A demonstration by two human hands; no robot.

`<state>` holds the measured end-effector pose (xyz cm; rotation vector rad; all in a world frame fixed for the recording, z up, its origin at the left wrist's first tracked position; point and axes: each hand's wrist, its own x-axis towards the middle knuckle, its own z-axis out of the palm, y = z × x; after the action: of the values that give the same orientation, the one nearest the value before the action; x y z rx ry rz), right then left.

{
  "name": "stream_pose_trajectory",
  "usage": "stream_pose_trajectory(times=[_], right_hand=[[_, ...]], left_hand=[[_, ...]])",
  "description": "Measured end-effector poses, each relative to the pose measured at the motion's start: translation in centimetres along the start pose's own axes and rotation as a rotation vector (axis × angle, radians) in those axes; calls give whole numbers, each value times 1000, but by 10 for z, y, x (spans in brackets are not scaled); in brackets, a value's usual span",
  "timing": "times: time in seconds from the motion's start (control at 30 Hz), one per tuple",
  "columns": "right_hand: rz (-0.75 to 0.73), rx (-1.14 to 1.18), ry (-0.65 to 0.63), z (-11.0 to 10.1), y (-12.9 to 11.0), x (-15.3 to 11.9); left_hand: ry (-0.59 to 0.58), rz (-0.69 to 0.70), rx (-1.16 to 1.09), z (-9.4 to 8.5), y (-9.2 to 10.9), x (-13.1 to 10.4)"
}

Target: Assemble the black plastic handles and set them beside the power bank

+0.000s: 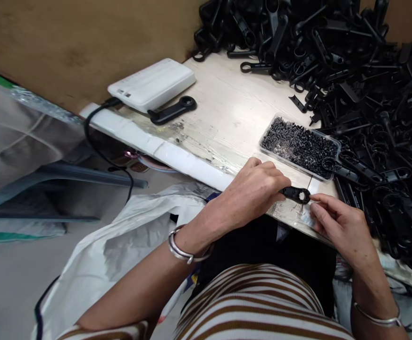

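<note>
My left hand is closed on one end of a small black plastic part, held over the table's front edge. The part has a round opening at its right end. My right hand has thumb and forefinger pinched at that ringed end; whatever tiny thing may be between them is too small to make out. Just behind the hands, a clear shallow box holds many tiny dark and metallic pieces.
Black plastic parts lie heaped across the right and back of the table. A white device with a black cable stands at the left, beside a single black part. White sheeting hangs below the edge.
</note>
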<state>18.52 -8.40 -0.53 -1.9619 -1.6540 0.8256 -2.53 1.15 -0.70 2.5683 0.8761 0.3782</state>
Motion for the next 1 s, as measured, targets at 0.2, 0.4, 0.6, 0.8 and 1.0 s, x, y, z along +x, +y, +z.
stream_pose_trajectory(times=[0.2,0.4,0.6,0.8,1.0], right_hand=[[-19,-43,57,-9,2,6],[-65,-86,83,-11,1,11],[-83,-105,81,-13,1,9],[-128,-135,88,-18,-7,17],[-178,-273,157,-26,-29,46]], left_hand=[[28,-25,0,-24,-12,13],[101,21,105,-36,-28,58],[-124,113,196,-26,-26,94],[-134,108,173,-20,-33,93],[-19,103,139,-18,-38,87]])
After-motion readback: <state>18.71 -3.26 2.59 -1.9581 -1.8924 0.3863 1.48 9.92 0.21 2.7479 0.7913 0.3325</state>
